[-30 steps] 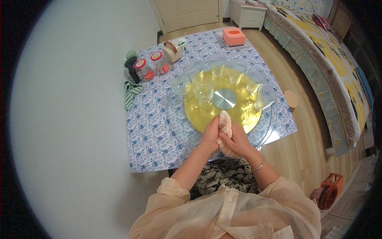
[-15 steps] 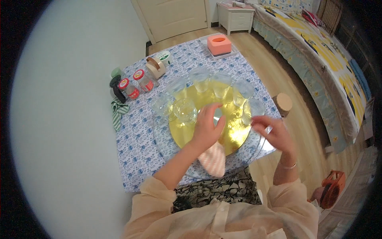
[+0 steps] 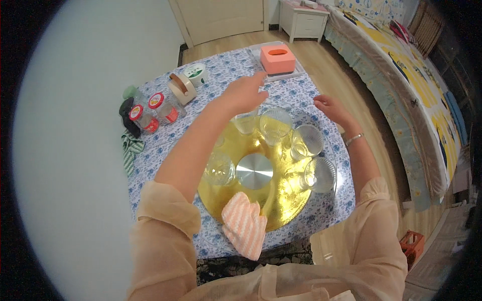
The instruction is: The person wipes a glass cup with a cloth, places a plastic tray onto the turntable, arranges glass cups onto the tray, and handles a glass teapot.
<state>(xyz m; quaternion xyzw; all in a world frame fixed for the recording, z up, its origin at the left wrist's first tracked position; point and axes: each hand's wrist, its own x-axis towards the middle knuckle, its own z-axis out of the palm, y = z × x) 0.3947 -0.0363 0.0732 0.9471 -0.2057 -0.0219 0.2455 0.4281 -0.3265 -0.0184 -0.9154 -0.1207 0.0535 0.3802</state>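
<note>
A round glass turntable with a yellow disc point(image 3: 281, 200) and a metal hub point(image 3: 254, 171) lies on the blue-flowered tablecloth point(image 3: 160, 150). Several clear ribbed glasses point(image 3: 307, 141) stand on it. My left hand point(image 3: 246, 93) reaches over the far rim, fingers spread, holding nothing. My right hand point(image 3: 331, 108) hovers at the far right rim, fingers apart and empty. A peach striped cloth point(image 3: 244, 224) lies on the near rim, hanging over the table edge.
A coral tissue box point(image 3: 277, 57) sits on a tray at the table's far end. Red-lidded jars point(image 3: 155, 110), a round white container point(image 3: 196, 73) and a green striped cloth point(image 3: 130, 150) are at the left. A bed point(image 3: 401, 65) runs along the right; a wooden door point(image 3: 221, 17) is beyond.
Both hands let go of the peach cloth, which now lies on the near rim. My hands moved apart and away from me to the turntable's far side.
</note>
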